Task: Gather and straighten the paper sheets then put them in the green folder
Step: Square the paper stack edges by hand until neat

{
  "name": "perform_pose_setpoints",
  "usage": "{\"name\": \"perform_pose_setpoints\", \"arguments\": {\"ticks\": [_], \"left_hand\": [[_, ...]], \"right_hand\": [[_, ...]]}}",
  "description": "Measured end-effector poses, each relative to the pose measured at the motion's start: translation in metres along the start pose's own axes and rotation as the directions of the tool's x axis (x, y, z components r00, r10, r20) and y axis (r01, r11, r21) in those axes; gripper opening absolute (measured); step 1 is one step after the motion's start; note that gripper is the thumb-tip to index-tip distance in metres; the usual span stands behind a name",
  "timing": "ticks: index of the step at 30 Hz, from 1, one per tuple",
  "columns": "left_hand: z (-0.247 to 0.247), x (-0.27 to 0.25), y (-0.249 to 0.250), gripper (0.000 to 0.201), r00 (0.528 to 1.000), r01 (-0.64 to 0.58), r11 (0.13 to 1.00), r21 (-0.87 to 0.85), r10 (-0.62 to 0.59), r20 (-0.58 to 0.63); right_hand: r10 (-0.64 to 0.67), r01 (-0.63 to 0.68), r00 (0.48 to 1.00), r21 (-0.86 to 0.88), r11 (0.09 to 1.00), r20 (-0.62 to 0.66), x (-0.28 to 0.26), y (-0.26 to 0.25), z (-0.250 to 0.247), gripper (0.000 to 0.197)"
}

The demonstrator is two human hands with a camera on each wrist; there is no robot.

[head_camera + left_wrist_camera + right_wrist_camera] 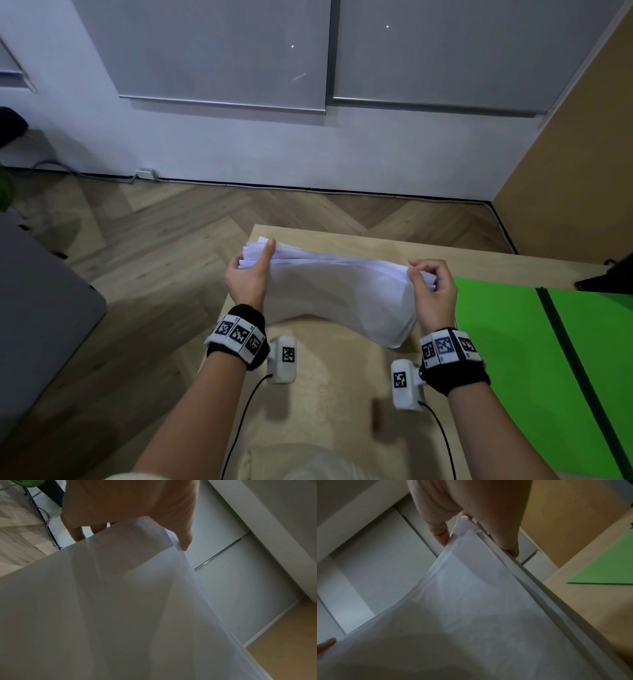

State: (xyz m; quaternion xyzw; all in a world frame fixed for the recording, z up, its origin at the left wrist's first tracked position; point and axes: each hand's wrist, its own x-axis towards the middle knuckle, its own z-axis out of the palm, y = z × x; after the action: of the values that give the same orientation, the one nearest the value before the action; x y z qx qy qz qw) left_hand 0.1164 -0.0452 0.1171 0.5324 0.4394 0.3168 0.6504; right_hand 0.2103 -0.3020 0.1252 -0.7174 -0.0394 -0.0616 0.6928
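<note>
I have the paper stack (342, 291) lifted off the desk (342, 394), my left hand (248, 279) pinching one short end with the thumb laid over the top and my right hand (433, 294) curled round the other. The edges fan unevenly at both grips. I should loosen slightly, tap the long edge down, then square it. The green folder (534, 359) lies open just right of my right fingers (423, 267).
</note>
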Motion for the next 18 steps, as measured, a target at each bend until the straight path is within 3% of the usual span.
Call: {"name": "perform_pose_setpoints", "arguments": {"ticks": [2, 4, 7, 9, 11, 14, 16, 18], "left_hand": [[-0.001, 0.001, 0.000, 0.056, 1.000, -0.005, 1.000, 0.003, 0.005, 0.004], [-0.001, 0.002, -0.001, 0.047, 1.000, -0.016, 1.000, 0.002, 0.016, 0.014], [0.000, 0.000, -0.002, 0.040, 1.000, -0.024, 1.000, -0.001, 0.024, 0.016], [-0.002, 0.002, -0.002, 0.039, 1.000, -0.004, 1.000, -0.005, 0.004, 0.020], [-0.006, 0.003, -0.001, 0.037, 0.997, 0.041, 0.999, 0.007, -0.041, 0.071], [-0.012, 0.009, -0.005, 0.049, 0.968, 0.015, 0.996, 0.089, -0.037, 0.249], [-0.018, 0.009, -0.007, 0.059, 0.925, -0.059, 0.987, 0.148, -0.001, 0.380], [-0.021, 0.004, -0.006, 0.061, 0.901, -0.103, 0.982, 0.160, 0.024, 0.434]], "right_hand": [[0.030, -0.030, 0.999, 0.001, 1.000, -0.013, 0.000, 0.006, -0.002, 0.028], [0.085, -0.087, 0.996, 0.055, 0.995, 0.038, -0.001, 0.010, -0.003, 0.037], [0.180, -0.197, 0.971, 0.100, 0.975, 0.161, -0.003, 0.012, -0.006, 0.069], [0.235, -0.250, 0.944, 0.034, 0.968, 0.232, -0.007, 0.019, -0.013, 0.078], [0.303, -0.304, 0.911, -0.040, 0.952, 0.281, -0.012, 0.029, -0.018, 0.070], [0.399, -0.381, 0.904, -0.137, 0.915, 0.155, -0.016, 0.035, -0.018, 0.040], [0.375, -0.361, 0.920, -0.121, 0.925, 0.115, -0.015, 0.032, -0.014, 0.029], [0.294, -0.287, 0.949, -0.079, 0.955, 0.110, -0.013, 0.021, -0.011, 0.019]]}}
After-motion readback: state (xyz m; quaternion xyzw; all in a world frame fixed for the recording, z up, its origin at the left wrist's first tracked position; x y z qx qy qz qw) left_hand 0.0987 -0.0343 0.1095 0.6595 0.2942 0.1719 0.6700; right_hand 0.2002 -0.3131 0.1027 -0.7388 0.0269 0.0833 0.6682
